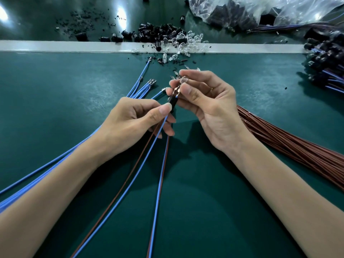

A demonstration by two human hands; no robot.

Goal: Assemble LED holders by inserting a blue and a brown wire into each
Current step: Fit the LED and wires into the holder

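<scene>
As we judge batch partway done, left grip (134, 120) pinches black LED holder (173, 102), blue wire (130, 183) and brown wire (119, 192) trailing below; right grip (208, 108) pinches clear LED (183, 80) above it. Far right, finished pile (327, 62); loose holders (158, 32) await.

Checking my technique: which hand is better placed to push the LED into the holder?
Right hand: it pinches the clear LED just past the black holder, which the left hand grips.
</scene>
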